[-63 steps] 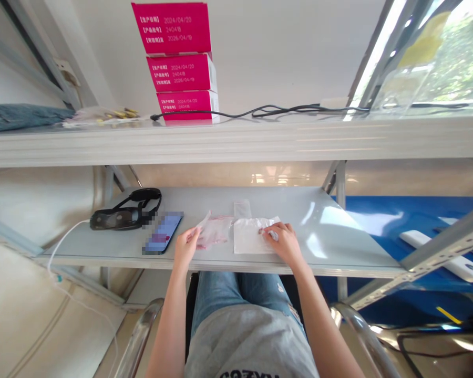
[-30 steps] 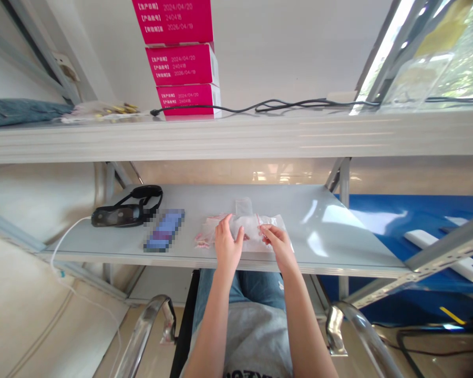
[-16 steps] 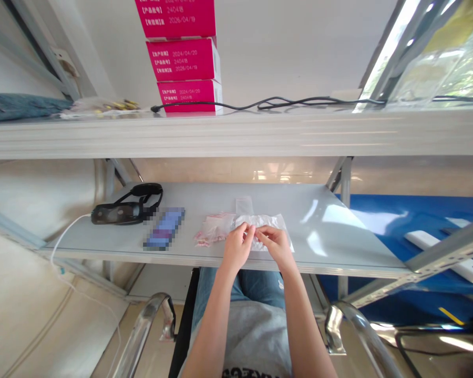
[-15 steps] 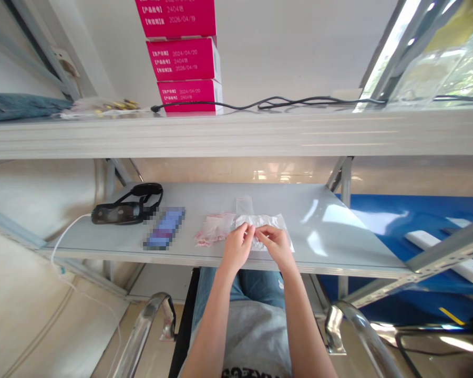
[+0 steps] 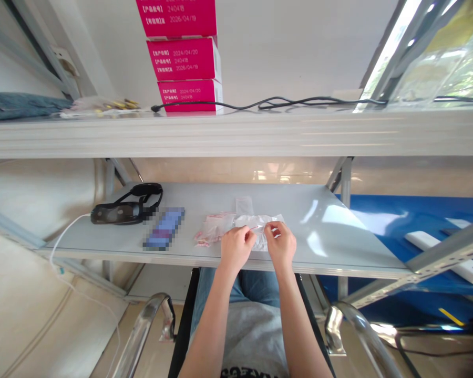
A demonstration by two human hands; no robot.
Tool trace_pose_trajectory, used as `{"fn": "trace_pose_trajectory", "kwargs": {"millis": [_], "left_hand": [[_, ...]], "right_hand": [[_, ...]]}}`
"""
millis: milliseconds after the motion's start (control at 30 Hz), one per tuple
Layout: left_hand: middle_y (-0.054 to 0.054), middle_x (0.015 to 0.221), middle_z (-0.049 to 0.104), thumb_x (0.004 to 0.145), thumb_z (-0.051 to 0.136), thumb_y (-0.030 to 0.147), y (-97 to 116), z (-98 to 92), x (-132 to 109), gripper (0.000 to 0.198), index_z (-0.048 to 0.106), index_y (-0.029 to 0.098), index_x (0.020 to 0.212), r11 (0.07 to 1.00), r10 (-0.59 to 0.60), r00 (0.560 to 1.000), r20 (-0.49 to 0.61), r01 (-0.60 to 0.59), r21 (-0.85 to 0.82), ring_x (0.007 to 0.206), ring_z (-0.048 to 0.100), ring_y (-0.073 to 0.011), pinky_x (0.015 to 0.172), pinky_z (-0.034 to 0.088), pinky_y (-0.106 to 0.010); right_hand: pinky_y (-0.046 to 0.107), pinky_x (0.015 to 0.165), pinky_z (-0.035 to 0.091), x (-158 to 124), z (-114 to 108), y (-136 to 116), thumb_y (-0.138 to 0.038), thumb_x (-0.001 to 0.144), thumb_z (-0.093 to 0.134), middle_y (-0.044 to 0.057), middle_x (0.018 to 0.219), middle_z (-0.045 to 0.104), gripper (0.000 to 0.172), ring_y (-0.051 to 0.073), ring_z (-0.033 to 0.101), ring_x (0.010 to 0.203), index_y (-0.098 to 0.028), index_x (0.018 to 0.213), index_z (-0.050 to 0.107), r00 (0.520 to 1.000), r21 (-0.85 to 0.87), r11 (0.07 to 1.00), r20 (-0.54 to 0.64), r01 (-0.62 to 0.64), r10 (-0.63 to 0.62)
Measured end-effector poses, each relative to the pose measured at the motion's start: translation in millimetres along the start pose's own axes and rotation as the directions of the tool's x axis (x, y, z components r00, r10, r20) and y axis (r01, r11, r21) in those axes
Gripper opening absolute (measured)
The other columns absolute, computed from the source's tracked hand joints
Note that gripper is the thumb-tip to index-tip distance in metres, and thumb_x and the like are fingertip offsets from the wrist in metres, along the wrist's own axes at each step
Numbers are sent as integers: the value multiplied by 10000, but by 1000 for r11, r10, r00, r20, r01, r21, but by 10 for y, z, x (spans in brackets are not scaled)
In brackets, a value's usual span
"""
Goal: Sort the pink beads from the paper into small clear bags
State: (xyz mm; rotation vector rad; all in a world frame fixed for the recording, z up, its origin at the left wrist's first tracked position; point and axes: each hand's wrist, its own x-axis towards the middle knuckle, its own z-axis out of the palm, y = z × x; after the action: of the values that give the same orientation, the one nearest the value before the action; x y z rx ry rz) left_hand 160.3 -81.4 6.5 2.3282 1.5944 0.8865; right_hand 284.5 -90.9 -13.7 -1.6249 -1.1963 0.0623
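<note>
"What is between the hands?"

"A thin red-edged strip (image 5: 256, 227), apparently the top of a clear plastic bag, in the middle of the frame, a little below centre. The bag's body hardly shows against the crumpled white plastic bag (image 5: 247, 220) beneath it."

"Which way does the strip lie?"

"Its long axis runs nearly straight across the frame, from the left hand (image 5: 236, 245) towards the right hand (image 5: 281, 244). It meets the left fingertips; the right hand is just beside its other end, so I judge the left nearer."

"And the grips?"

"The left thumb and forefinger look pinched on the strip. The right fingers curl inwards, but I cannot tell whether they grasp its edge or only hang near it."

"Count the rest for me."

"One white bag under the hands, and one small clear sachet (image 5: 244, 203) behind it. Left of the hands lies one pile of red-edged clear bags (image 5: 216, 227), overlapping too much to count. Further left on the grey shelf (image 5: 295, 199) are one smartphone (image 5: 164, 227), its screen pixelated, and one black headset (image 5: 122, 212). At the upper left of centre stand three magenta boxes (image 5: 185, 60), stacked, the top one cut off by the frame."
</note>
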Motion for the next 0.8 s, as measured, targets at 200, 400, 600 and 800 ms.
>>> {"fn": "trace_pose_trajectory", "kwargs": {"millis": [200, 400, 600, 800], "left_hand": [[-24, 642, 631, 831, 429, 218, 33, -34, 80, 224, 589, 187, 677, 998, 39, 999, 13, -40, 55, 592, 555, -140, 525, 252, -241], [-29, 684, 634, 846, 423, 229, 103, -134, 144, 222, 600, 192, 717, 991, 132, 990, 58, -132, -2, 642, 574, -157, 574, 337, -247], [-31, 807, 609, 877, 423, 315, 63, -101, 70, 200, 560, 194, 796, 939, 63, 978, -198, -125, -321, 813, 568, -156, 754, 424, -272], [-85, 1067, 604, 831, 508, 368, -186, 110, 28, 348, 457, 206, 1135, 619, -307, 951, -39, 169, -767, 836, 625, -162, 708, 500, -296]], "right_hand": [[275, 639, 428, 31, -25, 44, -233, 770, 475, 32, 822, 617, 158, 152, 552, 700, -205, 815, 623, 984, 127, 983, 96, 136, -148], [313, 745, 432, 42, -47, -20, -206, 815, 400, 50, 897, 637, 274, 192, 549, 858, -218, 847, 672, 913, 256, 946, 303, 199, -274], [261, 592, 420, 28, -11, -37, -400, 857, 438, 53, 804, 663, 328, 167, 559, 717, -182, 898, 680, 911, 487, 863, 403, -135, -84], [239, 516, 402, 14, 65, -2, -474, 780, 534, 90, 915, 689, 367, 139, 551, 632, -174, 899, 709, 894, 639, 634, 393, -434, 216]]}}
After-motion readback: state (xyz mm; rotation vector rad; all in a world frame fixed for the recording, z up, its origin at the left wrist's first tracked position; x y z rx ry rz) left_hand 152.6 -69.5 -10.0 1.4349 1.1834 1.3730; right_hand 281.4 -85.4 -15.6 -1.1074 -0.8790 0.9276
